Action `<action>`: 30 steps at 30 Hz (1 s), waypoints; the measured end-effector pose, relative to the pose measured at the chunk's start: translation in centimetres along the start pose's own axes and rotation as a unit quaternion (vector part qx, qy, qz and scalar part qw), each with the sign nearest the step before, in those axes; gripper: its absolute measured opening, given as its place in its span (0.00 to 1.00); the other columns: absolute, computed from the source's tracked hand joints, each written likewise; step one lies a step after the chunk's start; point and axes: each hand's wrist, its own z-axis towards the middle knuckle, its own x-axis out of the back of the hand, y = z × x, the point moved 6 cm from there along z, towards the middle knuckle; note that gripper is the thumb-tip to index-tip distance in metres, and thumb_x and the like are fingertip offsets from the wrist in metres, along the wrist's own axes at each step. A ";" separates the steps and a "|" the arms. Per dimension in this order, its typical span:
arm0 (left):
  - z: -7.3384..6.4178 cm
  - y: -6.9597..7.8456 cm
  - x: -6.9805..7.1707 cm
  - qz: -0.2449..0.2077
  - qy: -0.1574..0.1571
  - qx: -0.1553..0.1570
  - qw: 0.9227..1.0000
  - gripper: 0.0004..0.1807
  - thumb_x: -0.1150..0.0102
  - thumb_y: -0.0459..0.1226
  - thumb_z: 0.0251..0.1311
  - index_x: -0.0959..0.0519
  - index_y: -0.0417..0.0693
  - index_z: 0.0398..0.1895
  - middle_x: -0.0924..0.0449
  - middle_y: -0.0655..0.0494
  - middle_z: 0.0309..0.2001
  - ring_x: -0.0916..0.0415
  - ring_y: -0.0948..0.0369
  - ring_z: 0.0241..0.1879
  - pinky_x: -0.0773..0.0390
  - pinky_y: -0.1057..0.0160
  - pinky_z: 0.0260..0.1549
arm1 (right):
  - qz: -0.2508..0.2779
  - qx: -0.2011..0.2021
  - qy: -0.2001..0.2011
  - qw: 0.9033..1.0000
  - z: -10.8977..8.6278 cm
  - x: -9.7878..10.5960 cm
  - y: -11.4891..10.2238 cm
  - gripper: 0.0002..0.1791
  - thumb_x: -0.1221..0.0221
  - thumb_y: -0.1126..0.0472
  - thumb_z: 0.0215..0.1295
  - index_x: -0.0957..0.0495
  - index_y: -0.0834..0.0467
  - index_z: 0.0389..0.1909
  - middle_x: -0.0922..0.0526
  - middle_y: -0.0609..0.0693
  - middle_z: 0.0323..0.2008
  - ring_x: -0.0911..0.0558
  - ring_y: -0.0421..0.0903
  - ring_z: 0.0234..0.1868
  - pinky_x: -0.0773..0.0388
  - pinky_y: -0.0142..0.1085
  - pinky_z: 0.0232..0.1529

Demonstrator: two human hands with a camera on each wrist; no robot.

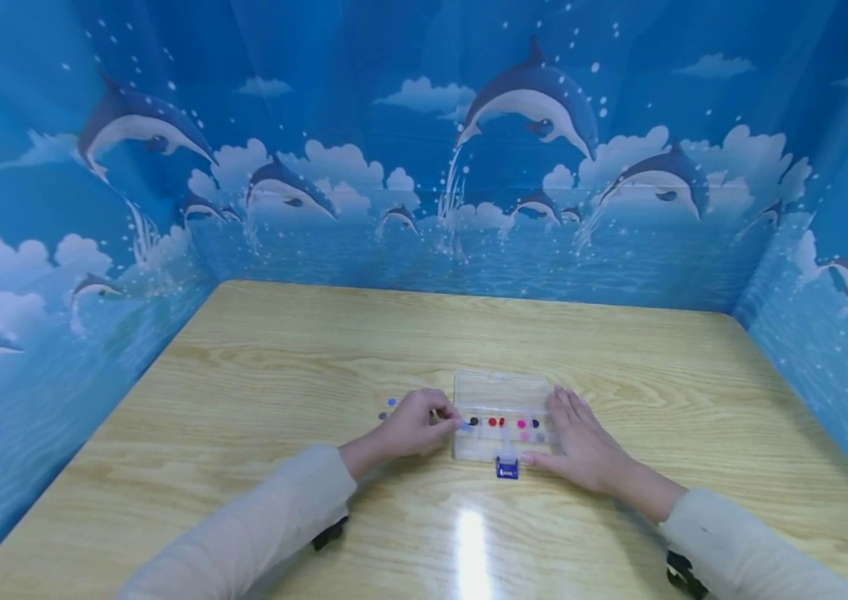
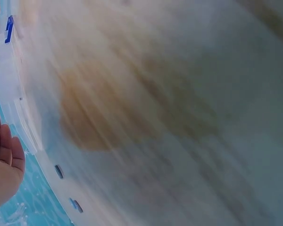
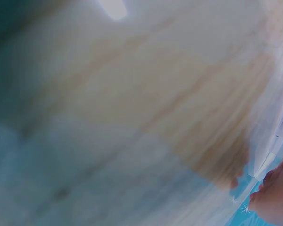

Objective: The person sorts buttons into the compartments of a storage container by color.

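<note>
A clear plastic box lies with its lid laid back on the table, and small red, pink and dark discs sit in its compartments. At the left side of the box, my left hand pinches a small blue disc between thumb and fingertips. My right hand rests along the box's right edge with its fingers extended. A dark blue tab shows at the front of the box. In the left wrist view, the left hand is partly cut off; the right wrist view catches part of the right hand.
Left of the left hand, a blue disc and a grey disc lie on the wooden table. A blue dolphin-print curtain encloses the table's back and sides.
</note>
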 end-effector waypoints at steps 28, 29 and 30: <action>1.0 2.0 -2.2 0.132 -0.055 -0.038 0.989 0.06 0.37 0.39 0.54 0.17 0.46 0.29 0.20 0.60 0.28 0.32 0.69 0.30 0.30 0.74 0.36 | -0.002 -0.001 -0.001 1.000 0.1 -0.1 0.1 0.56 0.49 0.31 0.56 0.52 0.75 0.66 0.53 0.72 0.68 0.52 0.68 0.70 0.54 0.56 0.68; 0.9 2.0 -2.2 0.134 -0.055 -0.038 0.989 0.05 0.37 0.38 0.54 0.17 0.46 0.29 0.20 0.60 0.28 0.32 0.69 0.30 0.30 0.74 0.36 | -0.001 -0.001 -0.001 1.000 0.1 -0.1 0.1 0.56 0.49 0.31 0.56 0.52 0.75 0.66 0.52 0.72 0.68 0.52 0.68 0.70 0.54 0.56 0.68; 1.0 2.0 -2.2 0.135 -0.054 -0.037 0.989 0.05 0.37 0.38 0.53 0.17 0.46 0.29 0.20 0.60 0.28 0.32 0.70 0.30 0.30 0.74 0.36 | 0.000 -0.001 0.000 1.000 0.1 -0.1 0.1 0.56 0.49 0.31 0.56 0.52 0.75 0.66 0.52 0.72 0.68 0.52 0.68 0.70 0.54 0.56 0.68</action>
